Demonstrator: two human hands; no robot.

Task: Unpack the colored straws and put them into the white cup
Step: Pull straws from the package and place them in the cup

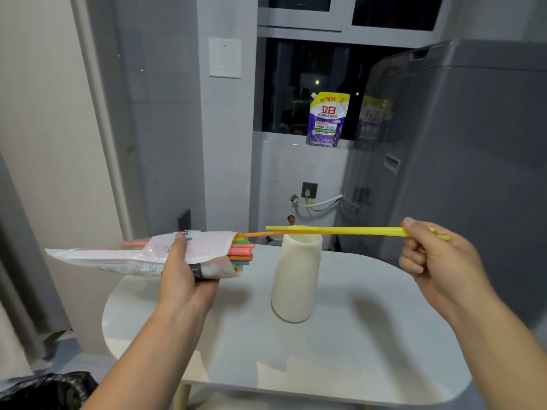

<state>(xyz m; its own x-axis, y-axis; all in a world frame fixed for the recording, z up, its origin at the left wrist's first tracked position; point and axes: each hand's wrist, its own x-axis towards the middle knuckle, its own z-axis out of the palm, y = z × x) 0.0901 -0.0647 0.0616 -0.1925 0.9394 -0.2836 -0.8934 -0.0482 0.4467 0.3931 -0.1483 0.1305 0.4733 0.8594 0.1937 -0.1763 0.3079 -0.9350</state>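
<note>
Progress looked slight, as a judgement: no straw stood up out of the white cup (296, 276), and most of the colored straws (241, 253) sat bunched in the mouth of the plastic pack (133, 255); nearly all the filling seemed left to do. Nearest, the left hand (183, 273) gripped the pack around its middle, thumb on top and fingers curled beneath, holding it level over the table's (355, 350) left edge; the right hand (435, 253) had its fingers curled tight, pinching a yellow straw (340, 230) near its end; that straw lay level just above the cup's rim, clear of the pack; an orange straw (260, 233) ran beside it out of the pack's mouth, and whether the right hand held that too could not be told. Beyond, a detergent pouch (327, 119) stood on the sill beside a grey washing machine (458, 143).
</note>
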